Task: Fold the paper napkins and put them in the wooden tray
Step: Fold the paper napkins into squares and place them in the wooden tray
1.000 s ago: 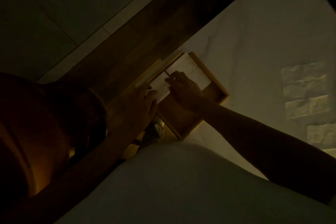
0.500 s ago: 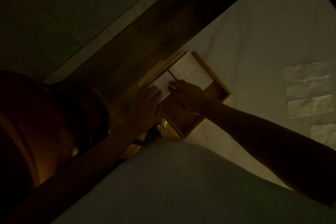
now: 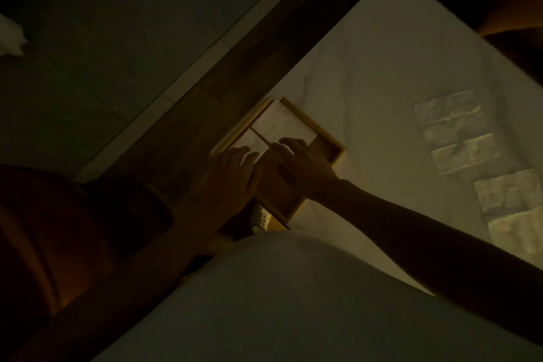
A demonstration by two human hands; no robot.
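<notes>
Napkins (image 3: 461, 132) lie beside tray (image 3: 326, 138).

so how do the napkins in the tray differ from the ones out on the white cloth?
The napkins in the tray lie inside the wooden tray, smooth and flat; the napkins on the cloth lie loose, wrinkled and creased.
Both hands, left hand and right hand, rest on the tray ones; the cloth ones are untouched.
The tray ones look more compact.
Both are pale paper.

One head-worn wide-angle view looks steeply down, tilted, close over the wooden tray (image 3: 329, 138) at the table's edge
</notes>
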